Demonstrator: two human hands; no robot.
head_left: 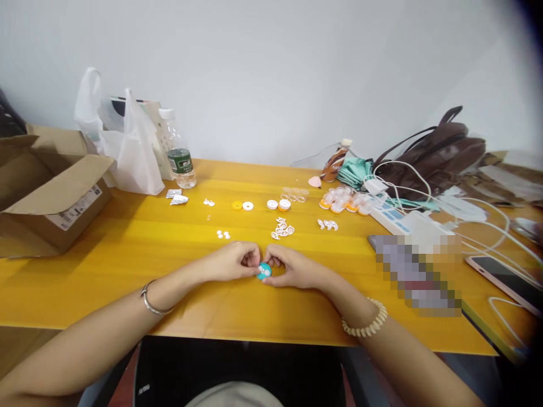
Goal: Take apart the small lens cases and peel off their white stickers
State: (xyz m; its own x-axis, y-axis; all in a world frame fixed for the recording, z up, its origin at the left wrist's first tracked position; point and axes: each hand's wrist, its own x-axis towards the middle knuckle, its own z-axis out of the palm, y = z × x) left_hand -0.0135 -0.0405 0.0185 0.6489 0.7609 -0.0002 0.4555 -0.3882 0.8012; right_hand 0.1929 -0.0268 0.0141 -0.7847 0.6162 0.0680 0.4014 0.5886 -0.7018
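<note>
My left hand (pixel 232 260) and my right hand (pixel 292 266) meet at the middle of the yellow table (pixel 127 249), fingers curled together around a small teal round piece (pixel 263 271) with white dots on it. Both hands pinch it just above the tabletop. Beyond the hands lie small white cut-out bits (pixel 282 229), three tiny white discs (pixel 223 234), a yellow ring (pixel 237 205) and white rings (pixel 248 206). A silver bangle is on my left wrist and a beaded bracelet on my right.
An open cardboard box (pixel 46 186) sits at the left edge, with a white plastic bag (pixel 131 147) and a water bottle (pixel 180 152) behind. To the right are a power strip (pixel 392 217), white cables, a brown bag (pixel 428 155) and a phone (pixel 504 277).
</note>
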